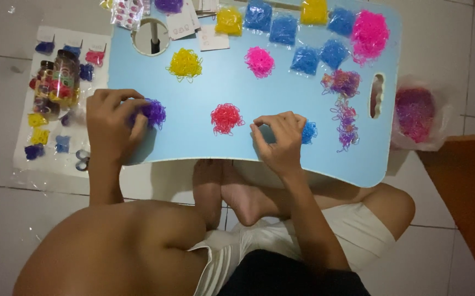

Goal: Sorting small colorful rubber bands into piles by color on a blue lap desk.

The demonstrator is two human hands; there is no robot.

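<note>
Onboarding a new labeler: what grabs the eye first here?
Bright heaps of tiny rubber bands dot the light blue lap table. The left hand rests on a purple heap at the near left edge; the right hand pinches beside a blue heap, with a red heap between.

Bare strip of the light-blue plastic lap tray runs open across its middle. Red rubber-band heap sits centre; yellow heap at 11 o'clock from it, pink heap at 1 o'clock. Far edge crowded with blue band packets. Mixed purple band tangle blocks 3 o'clock. Round tray hole at upper left.
</note>
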